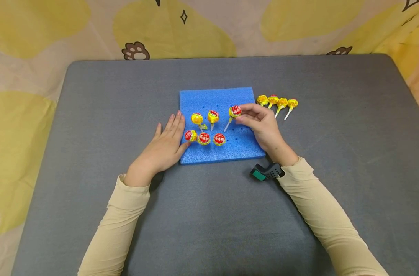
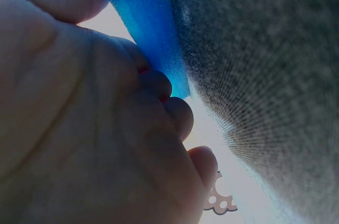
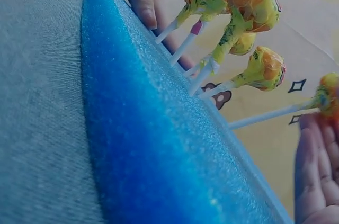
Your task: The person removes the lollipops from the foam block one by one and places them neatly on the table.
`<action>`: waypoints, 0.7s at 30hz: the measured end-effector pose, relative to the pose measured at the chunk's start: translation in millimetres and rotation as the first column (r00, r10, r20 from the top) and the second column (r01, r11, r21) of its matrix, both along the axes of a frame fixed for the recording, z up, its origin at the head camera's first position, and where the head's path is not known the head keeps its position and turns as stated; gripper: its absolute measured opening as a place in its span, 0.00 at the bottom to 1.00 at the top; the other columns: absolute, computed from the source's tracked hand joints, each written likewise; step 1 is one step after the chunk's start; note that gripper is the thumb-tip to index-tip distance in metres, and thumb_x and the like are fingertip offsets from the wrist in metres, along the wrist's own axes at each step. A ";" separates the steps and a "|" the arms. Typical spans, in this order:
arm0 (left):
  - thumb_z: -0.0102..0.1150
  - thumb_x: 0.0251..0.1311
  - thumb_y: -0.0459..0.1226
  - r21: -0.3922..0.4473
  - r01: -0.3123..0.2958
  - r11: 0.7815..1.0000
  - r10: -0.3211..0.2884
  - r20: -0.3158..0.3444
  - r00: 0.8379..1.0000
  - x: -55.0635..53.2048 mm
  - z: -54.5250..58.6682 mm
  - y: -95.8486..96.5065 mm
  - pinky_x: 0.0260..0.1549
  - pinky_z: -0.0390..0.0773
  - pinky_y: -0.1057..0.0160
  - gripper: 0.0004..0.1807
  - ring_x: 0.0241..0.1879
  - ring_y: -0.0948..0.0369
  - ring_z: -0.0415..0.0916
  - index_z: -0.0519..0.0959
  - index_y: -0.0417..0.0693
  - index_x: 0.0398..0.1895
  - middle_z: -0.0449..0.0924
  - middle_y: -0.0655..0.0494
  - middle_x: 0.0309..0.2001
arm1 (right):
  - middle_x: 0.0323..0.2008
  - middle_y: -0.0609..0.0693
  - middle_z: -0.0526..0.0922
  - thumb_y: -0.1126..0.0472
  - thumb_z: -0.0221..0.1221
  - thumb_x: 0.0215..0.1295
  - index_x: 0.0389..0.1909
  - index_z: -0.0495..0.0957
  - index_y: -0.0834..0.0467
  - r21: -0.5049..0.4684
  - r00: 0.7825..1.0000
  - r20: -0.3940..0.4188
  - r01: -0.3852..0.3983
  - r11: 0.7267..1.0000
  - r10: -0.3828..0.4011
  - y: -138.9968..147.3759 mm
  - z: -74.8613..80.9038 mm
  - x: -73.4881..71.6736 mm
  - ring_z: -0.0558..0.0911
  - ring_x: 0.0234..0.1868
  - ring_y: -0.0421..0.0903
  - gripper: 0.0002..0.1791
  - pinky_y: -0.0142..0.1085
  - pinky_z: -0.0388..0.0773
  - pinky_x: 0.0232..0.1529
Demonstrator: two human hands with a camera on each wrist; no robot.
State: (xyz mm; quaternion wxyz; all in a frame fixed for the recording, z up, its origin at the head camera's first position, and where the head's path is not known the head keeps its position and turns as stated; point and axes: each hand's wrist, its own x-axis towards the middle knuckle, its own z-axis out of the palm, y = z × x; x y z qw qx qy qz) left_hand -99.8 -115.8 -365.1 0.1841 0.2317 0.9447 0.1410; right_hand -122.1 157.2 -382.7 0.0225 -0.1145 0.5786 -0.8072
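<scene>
My right hand (image 1: 262, 124) pinches a lollipop (image 1: 235, 111) by its red and yellow wrapped head, thumb and fingers on its right side. Its white stick slants down to the blue foam board (image 1: 244, 147); in the right wrist view the stick's lower end meets the board's top. My left hand (image 1: 164, 143) lies along the board's left edge with straight fingers, its thumb reaching onto the board's near left. Between the hands, several lollipops stand in the foam: a front row of three, including a middle one (image 1: 204, 138), and two behind, one a yellow-headed lollipop (image 1: 197, 119).
Several loose lollipops (image 1: 282, 102) lie in a row on the grey table (image 1: 333, 134), just right of the board's far corner. Small holes dot the foam. A black wrist camera (image 1: 267, 171) sits at my right wrist. A patterned yellow cloth (image 1: 206, 30) hangs beyond the table's far edge.
</scene>
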 end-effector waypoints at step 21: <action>0.37 0.72 0.48 -0.003 -0.002 1.000 0.002 0.011 1.000 -0.2 1.5 -0.4 0.66 0.30 0.44 0.40 0.72 0.52 0.22 0.31 0.38 0.73 0.24 0.46 0.74 | 0.32 0.63 0.82 0.76 0.59 0.57 0.37 0.78 0.75 -0.524 0.998 -0.046 0.012 0.852 -0.042 54.7 -9.3 23.6 0.82 0.30 0.51 0.07 0.37 0.80 0.35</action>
